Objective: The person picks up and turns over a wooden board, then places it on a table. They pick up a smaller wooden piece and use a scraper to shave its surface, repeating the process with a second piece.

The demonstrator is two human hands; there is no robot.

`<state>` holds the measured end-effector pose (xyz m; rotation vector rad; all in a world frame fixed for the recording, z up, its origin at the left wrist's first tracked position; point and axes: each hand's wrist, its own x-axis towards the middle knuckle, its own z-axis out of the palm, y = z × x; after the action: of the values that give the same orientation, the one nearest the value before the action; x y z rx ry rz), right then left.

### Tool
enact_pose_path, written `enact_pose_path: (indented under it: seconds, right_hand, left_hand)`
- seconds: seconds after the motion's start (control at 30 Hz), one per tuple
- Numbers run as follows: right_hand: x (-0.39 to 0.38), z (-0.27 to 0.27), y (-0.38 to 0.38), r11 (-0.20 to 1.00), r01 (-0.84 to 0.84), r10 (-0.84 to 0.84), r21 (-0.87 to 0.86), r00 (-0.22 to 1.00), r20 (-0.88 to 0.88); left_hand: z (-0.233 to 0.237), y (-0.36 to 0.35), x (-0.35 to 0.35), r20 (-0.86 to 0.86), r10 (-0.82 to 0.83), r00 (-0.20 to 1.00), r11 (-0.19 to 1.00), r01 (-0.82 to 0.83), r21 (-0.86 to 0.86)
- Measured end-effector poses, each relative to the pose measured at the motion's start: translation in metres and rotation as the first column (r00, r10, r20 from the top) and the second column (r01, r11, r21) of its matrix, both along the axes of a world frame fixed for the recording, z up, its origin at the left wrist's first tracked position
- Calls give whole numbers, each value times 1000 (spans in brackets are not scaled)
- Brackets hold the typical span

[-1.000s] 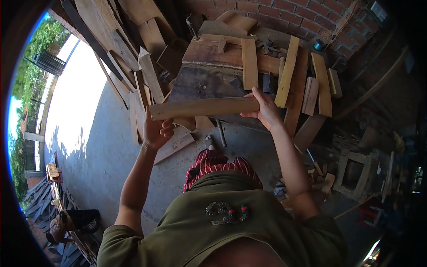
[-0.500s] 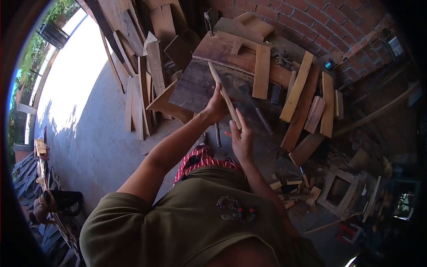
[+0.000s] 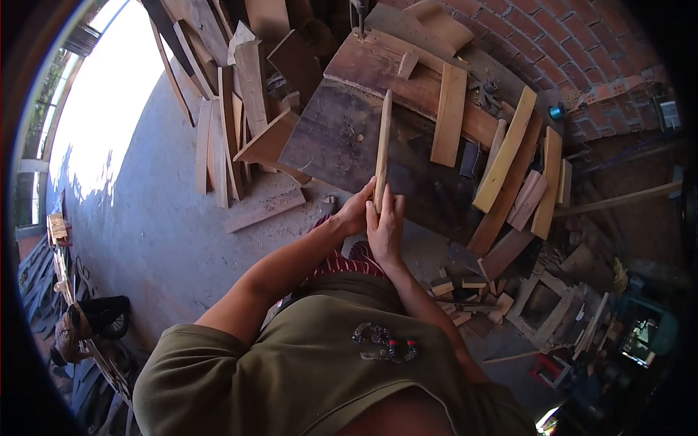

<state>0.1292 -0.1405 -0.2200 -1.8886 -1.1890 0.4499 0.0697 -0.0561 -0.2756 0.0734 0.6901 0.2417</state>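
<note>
Head view, looking down past the person's olive shirt (image 3: pixel 313 378). A wooden slat (image 3: pixel 382 138) is held nearly upright at frame centre. It is seen edge-on, with its upper end pointing to 12 o'clock across the dark desk (image 3: pixel 327 138); whether it touches the desk top cannot be told. The left hand (image 3: pixel 355 212) and the right hand (image 3: pixel 385 227) meet at the slat's lower end, the left at 9 o'clock of it and the right at 5 o'clock. The fingers of both hands are wrapped around the wood and grasp it, and the two hands touch each other. On the desk, at 2 o'clock of the hands, lies a pale plank (image 3: pixel 448 115). More pale boards (image 3: pixel 507 149) lie along the desk's far edge at 3 o'clock. A group of leaning boards (image 3: pixel 240 94) stands at 10 o'clock. A single plank (image 3: pixel 263 211) lies on the concrete floor (image 3: pixel 145 240) at 9 o'clock. A brick wall (image 3: pixel 582 43) closes the scene at 1 o'clock. Small offcuts (image 3: pixel 465 291) are scattered on the floor at 4 o'clock.
</note>
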Motion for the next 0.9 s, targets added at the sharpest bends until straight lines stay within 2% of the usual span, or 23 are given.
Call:
enact_pose_path:
  seconds: [0.03,0.07,0.1,0.17,0.2,0.23,0.27,0.3,0.33,0.37,0.4,0.5,0.57,0.6,0.63,0.7,0.9]
  right_hand:
    - [6,10,2,1000,-2,2,2,998,-64]
    - [13,19,4,1000,12,-11,21,998,-69]
    - [22,30,6,1000,9,-7,16,995,-96]
    - [35,58,9,999,39,-29,12,883,-468]
    - [40,83,8,999,10,-23,-30,885,-465]
    - [39,94,5,999,19,-29,-26,888,-460]
    - [37,102,2,996,-80,86,44,984,-155]
    - [34,112,0,977,-199,183,81,968,172]
    - [26,127,-2,932,-346,308,108,913,269]
    - [17,139,-4,863,-490,419,124,831,367]
    - [7,144,-8,823,-537,450,186,815,364]
    - [-8,152,-30,739,-603,503,299,790,350]
    - [-10,143,-47,839,-398,334,370,915,227]
    - [-7,141,-54,865,-355,298,354,932,206]
    - [-2,135,-60,852,-377,320,364,924,209]
    - [8,122,-69,900,-308,261,309,948,183]
    - [26,112,-91,893,-353,297,279,928,224]
  left_hand:
    - [3,-4,-2,97,38,995,998,-34,-44]
    - [-14,-1,-3,138,4,990,998,-12,60]
    - [-7,7,-3,205,-34,978,992,9,124]
    - [27,17,8,150,-15,989,978,-17,209]
    - [44,24,13,158,-24,987,977,-10,213]
    - [62,31,17,174,61,983,984,-88,153]
    - [83,35,19,186,149,971,981,-169,94]
    - [115,34,18,146,177,973,982,-185,43]
    - [102,38,20,517,209,830,977,-195,-81]
    - [90,44,21,799,246,549,969,-155,-191]
    - [107,46,19,802,363,475,923,-65,-379]
    - [148,45,15,824,366,433,926,-82,-369]
    - [167,38,14,807,430,404,901,-145,-408]
    - [175,36,14,816,444,371,894,-129,-428]
    - [180,34,13,823,456,339,887,-105,-449]
    - [186,28,10,848,425,317,903,-85,-421]
    - [193,7,7,869,381,316,922,-59,-382]
